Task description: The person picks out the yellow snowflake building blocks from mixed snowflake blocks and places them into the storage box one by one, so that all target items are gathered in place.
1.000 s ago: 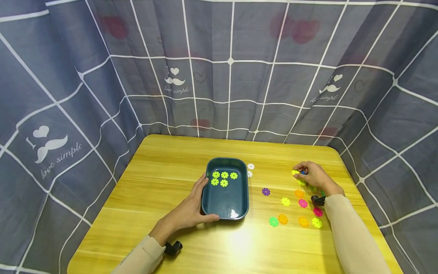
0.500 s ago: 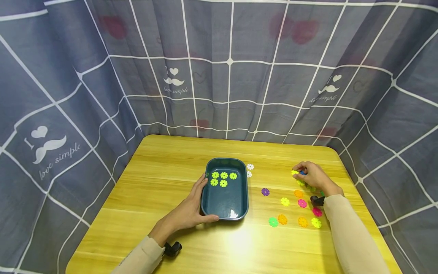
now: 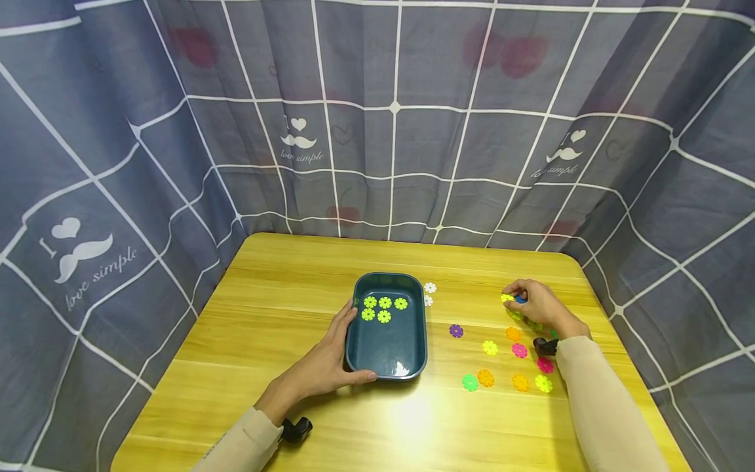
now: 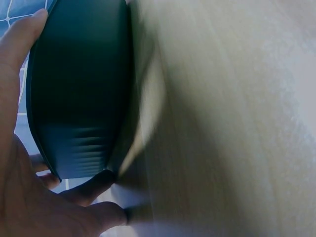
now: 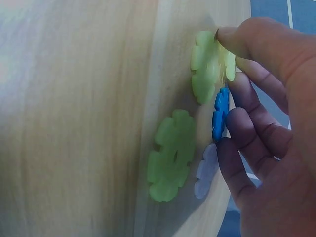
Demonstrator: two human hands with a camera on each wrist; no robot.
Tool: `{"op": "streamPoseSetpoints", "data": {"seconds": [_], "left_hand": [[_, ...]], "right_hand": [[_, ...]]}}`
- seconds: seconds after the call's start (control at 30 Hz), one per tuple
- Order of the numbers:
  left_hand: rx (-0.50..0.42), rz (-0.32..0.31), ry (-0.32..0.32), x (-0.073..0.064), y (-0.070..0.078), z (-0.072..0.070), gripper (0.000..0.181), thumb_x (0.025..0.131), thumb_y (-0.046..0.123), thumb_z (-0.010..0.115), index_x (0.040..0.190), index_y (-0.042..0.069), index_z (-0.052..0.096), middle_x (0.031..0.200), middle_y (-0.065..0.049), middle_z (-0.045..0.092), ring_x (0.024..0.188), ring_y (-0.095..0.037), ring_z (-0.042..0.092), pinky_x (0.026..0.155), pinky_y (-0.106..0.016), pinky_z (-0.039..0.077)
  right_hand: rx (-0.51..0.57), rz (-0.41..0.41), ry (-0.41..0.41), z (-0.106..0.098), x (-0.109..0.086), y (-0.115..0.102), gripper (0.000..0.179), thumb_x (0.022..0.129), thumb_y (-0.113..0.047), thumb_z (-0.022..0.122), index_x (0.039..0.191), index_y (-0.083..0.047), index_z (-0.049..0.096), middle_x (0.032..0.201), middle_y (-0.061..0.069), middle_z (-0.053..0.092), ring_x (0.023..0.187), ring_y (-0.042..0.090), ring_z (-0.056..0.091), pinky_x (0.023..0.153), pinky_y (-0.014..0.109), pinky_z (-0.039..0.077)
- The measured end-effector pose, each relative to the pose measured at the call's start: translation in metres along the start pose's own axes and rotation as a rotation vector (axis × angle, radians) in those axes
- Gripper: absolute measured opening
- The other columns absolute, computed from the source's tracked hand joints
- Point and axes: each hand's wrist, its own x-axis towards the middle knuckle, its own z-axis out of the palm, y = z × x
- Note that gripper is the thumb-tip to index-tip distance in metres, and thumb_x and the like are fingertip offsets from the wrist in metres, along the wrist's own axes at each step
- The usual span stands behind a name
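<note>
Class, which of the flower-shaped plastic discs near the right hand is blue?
The bright-blue flower-shaped plastic disc, close beside the right hand. Its colour sets it apart: neighbouring discs in the right wrist view are yellow-green or pale.

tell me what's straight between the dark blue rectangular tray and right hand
Head view shows two white flower-shaped discs beside the tray, then bare wooden tabletop, then a yellow flower-shaped disc at the right hand.

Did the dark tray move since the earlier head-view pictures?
No. Measured against the purple disc on the table, the dark tray shows no visible shift.
</note>
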Motion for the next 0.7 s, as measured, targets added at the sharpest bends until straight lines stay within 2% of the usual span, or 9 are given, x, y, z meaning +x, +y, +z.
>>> {"op": "streamPoseSetpoints", "data": {"seconds": [0.37, 0.7], "left_hand": [[0.000, 0.000, -0.004, 0.001, -0.002, 0.001, 0.143, 0.090, 0.066, 0.097, 0.189, 0.016, 0.006, 0.199, 0.002, -0.007, 0.174, -0.046, 0.040, 0.131, -0.068, 0.050], [-0.009, 0.005, -0.001, 0.000, -0.001, 0.000, 0.144, 0.090, 0.065, 0.098, 0.189, 0.013, 0.006, 0.199, 0.000, -0.007, 0.176, -0.046, 0.037, 0.132, -0.069, 0.049]], "right_hand": [[0.002, 0.006, 0.024, 0.000, -0.005, -0.008, 0.029, 0.106, -0.019, 0.087, 0.129, -0.002, 0.082, 0.112, 0.011, 0.078, 0.097, 0.021, 0.063, 0.084, 0.026, 0.054], [-0.022, -0.029, 0.022, -0.001, -0.008, -0.018, 0.031, 0.108, -0.017, 0.085, 0.135, -0.002, 0.083, 0.099, 0.004, 0.069, 0.090, 0.018, 0.056, 0.081, 0.030, 0.046]]}}
